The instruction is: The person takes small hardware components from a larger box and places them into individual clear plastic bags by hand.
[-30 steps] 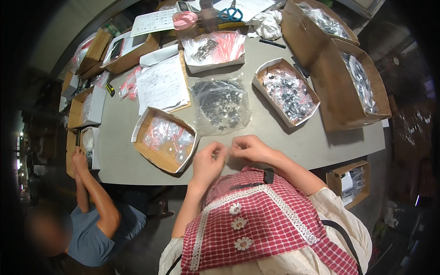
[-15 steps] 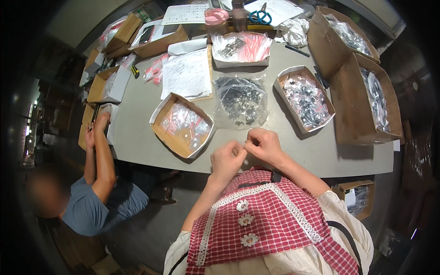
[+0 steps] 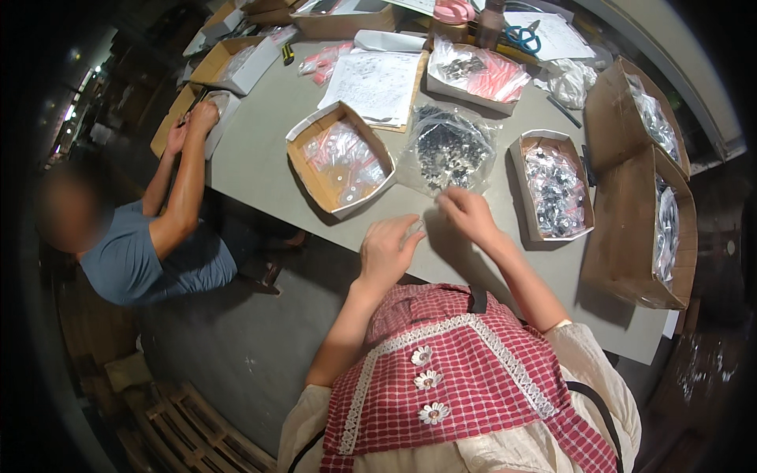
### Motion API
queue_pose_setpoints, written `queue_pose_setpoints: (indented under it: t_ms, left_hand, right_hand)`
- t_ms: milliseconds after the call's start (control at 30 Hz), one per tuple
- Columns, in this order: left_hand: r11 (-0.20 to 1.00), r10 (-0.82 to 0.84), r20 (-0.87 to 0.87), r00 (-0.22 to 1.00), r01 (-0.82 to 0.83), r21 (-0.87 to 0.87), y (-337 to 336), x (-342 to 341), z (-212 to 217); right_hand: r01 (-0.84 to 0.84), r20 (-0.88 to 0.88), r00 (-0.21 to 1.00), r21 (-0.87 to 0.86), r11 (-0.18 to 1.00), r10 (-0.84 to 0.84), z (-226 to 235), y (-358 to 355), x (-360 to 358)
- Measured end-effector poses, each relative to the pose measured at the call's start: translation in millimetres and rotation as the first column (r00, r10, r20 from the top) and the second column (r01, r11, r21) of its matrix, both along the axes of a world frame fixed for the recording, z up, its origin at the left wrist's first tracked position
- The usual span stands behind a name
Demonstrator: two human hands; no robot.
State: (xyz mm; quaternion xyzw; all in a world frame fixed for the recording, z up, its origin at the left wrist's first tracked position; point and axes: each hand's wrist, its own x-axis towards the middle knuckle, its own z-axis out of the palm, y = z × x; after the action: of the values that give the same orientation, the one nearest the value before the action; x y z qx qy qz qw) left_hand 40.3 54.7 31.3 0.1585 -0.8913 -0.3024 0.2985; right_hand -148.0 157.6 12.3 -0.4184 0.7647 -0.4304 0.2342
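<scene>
My left hand [image 3: 386,248] is above the table's near edge, with thumb and fingers pinched on a small clear plastic bag [image 3: 415,228]. Little of that bag shows. My right hand [image 3: 471,218] is apart from it, at the near edge of a large clear bag of small black parts [image 3: 449,150]. Its fingers are curled together, and whatever they hold is hidden. Left of the large bag stands an open carton of small clear bags with pale pieces [image 3: 341,162]. To the right is another carton of small filled bags with dark parts [image 3: 554,189].
Tall cardboard boxes [image 3: 623,229] line the right side. A white box with red-edged bags [image 3: 479,75], papers [image 3: 371,87], scissors [image 3: 523,39] and a pink-lidded bottle [image 3: 451,20] are at the back. At the left, a person [image 3: 158,236] reaches into a box.
My right hand has parted from my left and moved forward to the large bag of black parts. The whole view has turned, shifting the table's things in the picture.
</scene>
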Motion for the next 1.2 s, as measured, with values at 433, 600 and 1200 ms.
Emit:
queue_pose_setpoints:
  t_ms: [433,600,1200]
  left_hand:
    - [0.974,0.074,0.098,0.992,-0.093,0.206,9.7,33.5,-22.9]
    - [0.965,-0.093,0.081,0.992,0.069,0.255,-24.3,12.7,-28.4]
    - [0.75,-0.574,0.049,0.817,0.502,0.43,-77.9,-9.4,-36.8]
  right_hand:
    - [-0.113,-0.624,0.771,0.063,0.992,0.128,-36.7,-22.3,-5.7]
    - [0.144,-0.126,0.981,-0.043,0.989,-0.149,-21.0,-12.2,-18.6]
    - [0.685,0.942,0.254,-0.015,0.728,-0.22,33.0,9.4,67.3]
